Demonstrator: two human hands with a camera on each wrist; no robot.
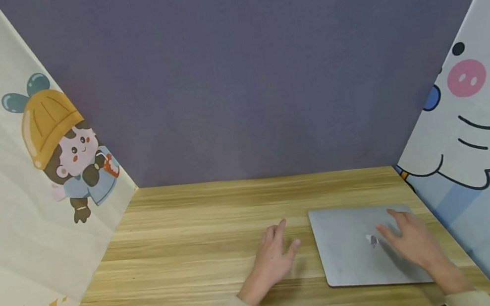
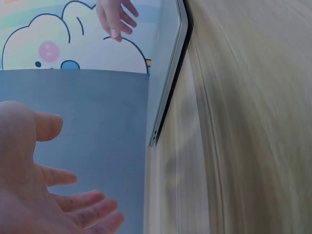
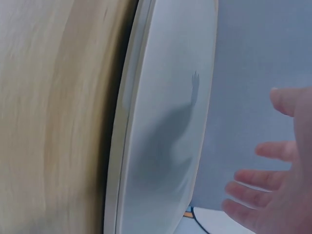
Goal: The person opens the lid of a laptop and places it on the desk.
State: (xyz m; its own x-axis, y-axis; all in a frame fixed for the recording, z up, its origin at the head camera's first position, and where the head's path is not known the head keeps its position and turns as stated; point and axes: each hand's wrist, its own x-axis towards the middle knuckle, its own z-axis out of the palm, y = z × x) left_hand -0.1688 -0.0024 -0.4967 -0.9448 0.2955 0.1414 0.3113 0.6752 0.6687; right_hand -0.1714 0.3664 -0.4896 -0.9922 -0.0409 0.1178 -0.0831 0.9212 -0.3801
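laptop (image 1: 348, 264), closed, lies flat on the right side of the table (image 1: 171, 260). the right hand (image 1: 411, 242) hovers over its right part, clear of the surface and throwing a shadow on it; the left hand (image 1: 272, 262) hangs above the table near its left edge. each grip is loose, fingers spread, with hold of nothing. the step looks like a reach, with contact not yet made; next seems to call for lowering both hands, the left also moving across.
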